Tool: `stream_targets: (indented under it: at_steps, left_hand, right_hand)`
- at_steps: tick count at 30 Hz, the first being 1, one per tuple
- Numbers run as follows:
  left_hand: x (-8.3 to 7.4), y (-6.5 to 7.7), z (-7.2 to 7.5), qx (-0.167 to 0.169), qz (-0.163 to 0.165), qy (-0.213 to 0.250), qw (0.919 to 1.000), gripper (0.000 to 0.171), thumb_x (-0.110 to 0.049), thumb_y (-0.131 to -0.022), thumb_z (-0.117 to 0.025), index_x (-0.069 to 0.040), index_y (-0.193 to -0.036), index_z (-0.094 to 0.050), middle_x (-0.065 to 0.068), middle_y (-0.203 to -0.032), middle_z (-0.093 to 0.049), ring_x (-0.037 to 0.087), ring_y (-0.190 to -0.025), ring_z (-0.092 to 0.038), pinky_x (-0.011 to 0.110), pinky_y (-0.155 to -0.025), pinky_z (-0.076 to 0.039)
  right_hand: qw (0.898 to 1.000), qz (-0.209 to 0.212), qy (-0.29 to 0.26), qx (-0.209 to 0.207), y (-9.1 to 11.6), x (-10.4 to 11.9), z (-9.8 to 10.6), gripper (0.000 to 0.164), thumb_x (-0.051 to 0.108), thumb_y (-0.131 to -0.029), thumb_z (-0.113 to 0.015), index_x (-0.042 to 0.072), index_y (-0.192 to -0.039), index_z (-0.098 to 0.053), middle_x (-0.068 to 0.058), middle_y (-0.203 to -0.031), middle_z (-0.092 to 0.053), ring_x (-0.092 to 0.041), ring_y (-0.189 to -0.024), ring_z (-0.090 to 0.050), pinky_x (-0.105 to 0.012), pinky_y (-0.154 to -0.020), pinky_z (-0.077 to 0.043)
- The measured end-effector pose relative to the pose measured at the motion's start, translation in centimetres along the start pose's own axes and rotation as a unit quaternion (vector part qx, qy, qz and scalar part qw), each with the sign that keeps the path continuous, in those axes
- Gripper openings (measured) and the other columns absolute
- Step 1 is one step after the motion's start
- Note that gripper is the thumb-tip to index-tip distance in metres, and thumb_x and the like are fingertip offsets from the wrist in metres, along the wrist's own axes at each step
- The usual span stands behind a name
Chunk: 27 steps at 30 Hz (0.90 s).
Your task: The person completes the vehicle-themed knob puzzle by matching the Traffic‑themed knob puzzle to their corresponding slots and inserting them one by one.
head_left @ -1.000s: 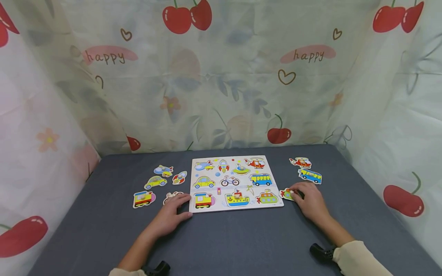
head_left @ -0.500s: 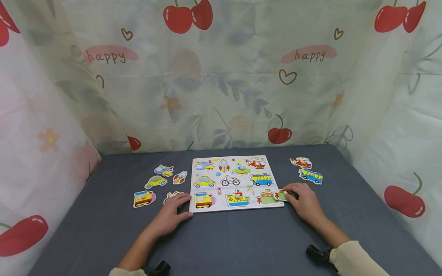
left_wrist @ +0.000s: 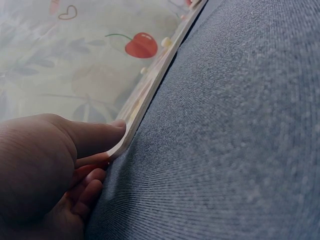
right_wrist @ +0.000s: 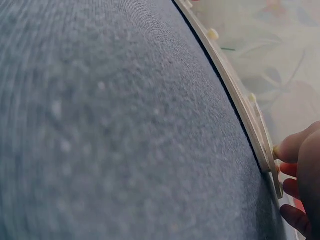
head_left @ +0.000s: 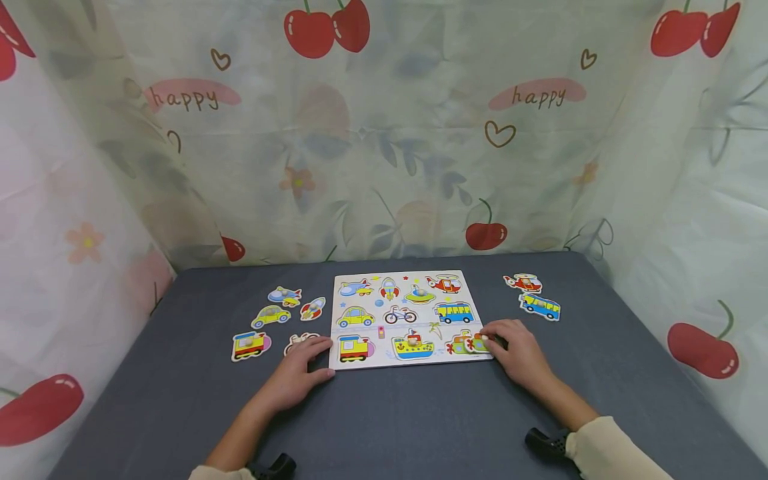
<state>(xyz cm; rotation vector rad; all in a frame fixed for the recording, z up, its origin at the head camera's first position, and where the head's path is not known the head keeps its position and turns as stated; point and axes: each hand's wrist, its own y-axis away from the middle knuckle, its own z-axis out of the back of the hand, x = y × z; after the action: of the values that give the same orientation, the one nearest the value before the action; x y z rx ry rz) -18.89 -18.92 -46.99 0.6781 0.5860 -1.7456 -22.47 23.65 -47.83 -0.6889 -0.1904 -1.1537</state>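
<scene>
So far the work looks barely begun. At the centre of the head view lies the puzzle board point(head_left: 411, 319) on the grey table point(head_left: 390, 427), and most of its printed slots look bare of pieces: only the UFO slot in the upper row and perhaps the ship slot in the lower row seem to carry a knob, though the pieces are too small to be sure.

The right hand point(head_left: 515, 351), at the lower right corner of the board, pinches a small submarine piece point(head_left: 477, 343) between thumb and fingertips, the other fingers lightly curled. That piece sits over the lower right slot, overlapping the printed submarine; whether it is seated flat or still lying askew I cannot tell. The right wrist view shows only fingertips point(right_wrist: 295, 150) at the board's edge.

The left hand point(head_left: 298, 373) rests at the lower left corner, thumb pressed along the board's edge, fingers relaxed and gripping nothing; it seems to steady the board. Its fingertips lie on or just beside the bicycle piece point(head_left: 298, 341).

Still loose: left of the board, the plane piece point(head_left: 284, 295), car piece point(head_left: 271, 316), rocket piece point(head_left: 312, 309) and train piece point(head_left: 250, 345); right of it, the helicopter piece point(head_left: 523, 283) and bus piece point(head_left: 539, 306). By my judgement, most of the placing remains.
</scene>
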Motion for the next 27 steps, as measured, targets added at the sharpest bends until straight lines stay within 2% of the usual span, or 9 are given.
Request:
stream_targets:
  at_steps: [20,27]
  left_hand:
    - [0.0,0.0,0.0,0.003,0.005,-0.003,1.0,0.054,-0.023,-0.087,-0.073,-0.008,-0.137,-0.056,0.009,-0.139,-0.051,0.033,-0.134,-0.038,0.055,-0.109,-0.028]
    - [0.0,0.0,-0.1,0.002,0.003,-0.001,1.0,0.053,-0.022,-0.087,-0.074,-0.008,-0.136,-0.057,0.009,-0.139,-0.052,0.033,-0.133,-0.038,0.055,-0.109,-0.028]
  right_hand:
    - [0.999,0.034,-0.015,-0.001,-0.5,0.9,-1.2,0.014,0.006,-0.085,-0.074,0.01,-0.098,-0.073,-0.005,-0.106,-0.068,-0.025,-0.101,-0.056,-0.048,-0.087,-0.045]
    - [0.999,0.033,-0.016,0.007,-0.6,1.4,-1.4,0.014,0.006,-0.085,-0.074,0.01,-0.099,-0.073,-0.005,-0.107,-0.068,-0.025,-0.102,-0.056,-0.049,-0.087,-0.045]
